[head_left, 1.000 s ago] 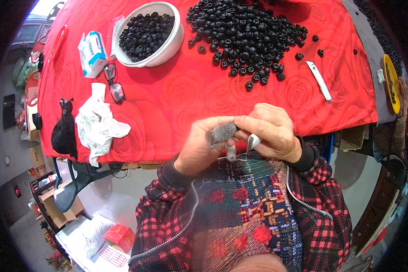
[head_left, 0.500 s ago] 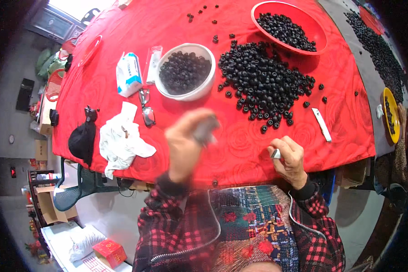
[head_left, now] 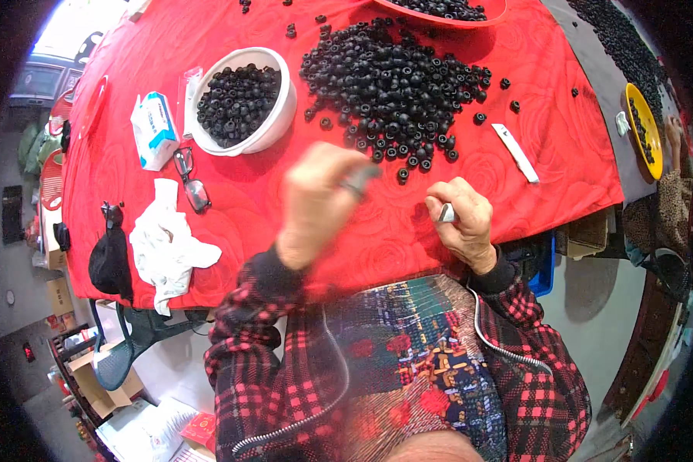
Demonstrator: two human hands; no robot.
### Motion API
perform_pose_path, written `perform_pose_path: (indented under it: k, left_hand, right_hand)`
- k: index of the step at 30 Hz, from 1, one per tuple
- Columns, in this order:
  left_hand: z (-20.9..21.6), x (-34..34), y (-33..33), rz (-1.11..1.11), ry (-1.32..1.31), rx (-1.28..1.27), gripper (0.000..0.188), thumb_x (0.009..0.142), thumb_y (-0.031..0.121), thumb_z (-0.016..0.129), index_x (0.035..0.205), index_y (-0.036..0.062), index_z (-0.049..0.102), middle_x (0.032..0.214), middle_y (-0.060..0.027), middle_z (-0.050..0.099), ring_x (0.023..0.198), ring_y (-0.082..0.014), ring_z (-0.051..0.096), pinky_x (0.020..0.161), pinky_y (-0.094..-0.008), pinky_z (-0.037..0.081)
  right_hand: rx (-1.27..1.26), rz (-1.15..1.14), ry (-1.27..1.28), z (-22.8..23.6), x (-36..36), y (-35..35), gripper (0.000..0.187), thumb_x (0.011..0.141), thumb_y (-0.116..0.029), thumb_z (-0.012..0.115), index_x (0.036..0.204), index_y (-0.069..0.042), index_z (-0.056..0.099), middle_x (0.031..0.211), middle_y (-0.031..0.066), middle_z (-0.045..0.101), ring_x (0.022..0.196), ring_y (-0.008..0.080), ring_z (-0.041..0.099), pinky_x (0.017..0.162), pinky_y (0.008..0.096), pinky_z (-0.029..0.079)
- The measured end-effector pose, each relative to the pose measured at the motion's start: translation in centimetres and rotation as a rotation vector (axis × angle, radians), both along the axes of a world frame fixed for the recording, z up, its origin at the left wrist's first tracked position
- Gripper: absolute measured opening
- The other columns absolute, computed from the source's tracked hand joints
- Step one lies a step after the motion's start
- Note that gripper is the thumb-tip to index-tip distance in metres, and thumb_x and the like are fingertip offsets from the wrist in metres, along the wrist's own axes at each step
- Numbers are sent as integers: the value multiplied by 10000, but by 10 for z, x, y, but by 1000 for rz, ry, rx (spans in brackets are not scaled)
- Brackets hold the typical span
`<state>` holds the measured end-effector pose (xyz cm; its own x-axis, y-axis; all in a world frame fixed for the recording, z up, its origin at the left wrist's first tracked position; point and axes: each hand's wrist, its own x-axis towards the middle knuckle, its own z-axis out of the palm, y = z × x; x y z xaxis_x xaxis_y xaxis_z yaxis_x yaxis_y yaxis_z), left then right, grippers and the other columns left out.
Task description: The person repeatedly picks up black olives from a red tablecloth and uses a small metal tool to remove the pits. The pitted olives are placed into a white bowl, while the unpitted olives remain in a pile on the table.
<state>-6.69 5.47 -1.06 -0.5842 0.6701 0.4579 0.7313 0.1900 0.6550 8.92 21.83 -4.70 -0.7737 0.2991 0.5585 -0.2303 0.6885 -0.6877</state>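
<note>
My left hand hangs over the red tablecloth, blurred by motion. Its fingers look curled together; a grey thing shows at their tips, and I cannot make out what they hold. To its right, my right hand is closed, a small whitish-grey piece showing by the thumb; the rest is hidden in the fingers. Just beyond both hands spreads a pile of small round black parts, some showing ring-shaped openings. A white bowl of similar black parts stands beyond my left hand.
A red basin with black parts sits at the far side. Right of the pile lies a slim white tool. At left are glasses, a tissue pack, white cloth and a black cap-like item. Another person's hand is near a yellow plate.
The whole view has shifted, so the table things appear farther left and up. My left hand has turned, its fingers now pointing more to the right. My right hand stays closed.
</note>
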Motion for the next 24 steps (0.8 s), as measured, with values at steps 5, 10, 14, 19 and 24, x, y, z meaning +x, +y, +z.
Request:
perform_pose_path:
  k: [5, 10, 14, 19, 24]
  left_hand:
    - [-31, 28, 35, -36, -61, -159, 191, 744, 143, 732, 889, 54, 645, 820, -134, 611, 730, -303, 625, 611, -373, 508]
    - [-44, 21, 34, -69, 80, -110, 190, 791, 156, 700, 943, 50, 656, 801, -114, 623, 686, -261, 632, 568, -352, 505]
    - [-3, 27, 4, -245, -1400, 117, 286, 893, 222, 629, 1046, -20, 636, 769, -38, 632, 565, -104, 589, 484, -225, 460]
    - [2, 49, -21, -315, -1753, 277, 274, 952, 195, 535, 1085, -34, 604, 832, -41, 580, 681, -100, 548, 510, -237, 459]
    - [-7, 58, -33, -415, -1903, 313, 264, 933, 225, 572, 1070, -1, 580, 876, -46, 593, 713, -100, 555, 527, -228, 469]
  right_hand:
    - [-3, -4, -23, 4, 0, -2, 112, 774, 2, 659, 864, -32, 601, 669, 95, 526, 566, 241, 522, 511, 337, 407]
    - [14, 14, 12, -2, -2, 0, 180, 725, 11, 686, 875, -25, 593, 682, 108, 520, 560, 260, 523, 511, 347, 422]
    - [-199, 78, -116, 12, 3, -1, 176, 776, 8, 670, 944, -17, 625, 738, 65, 557, 617, 168, 530, 541, 292, 399]
    - [-320, 345, -91, 34, -7, -7, 316, 750, 16, 691, 1060, -9, 633, 806, 40, 563, 689, 126, 526, 598, 264, 398]
    - [-399, 450, -200, 40, -7, -13, 241, 761, -35, 708, 992, -21, 645, 806, 81, 572, 732, 197, 589, 639, 305, 458]
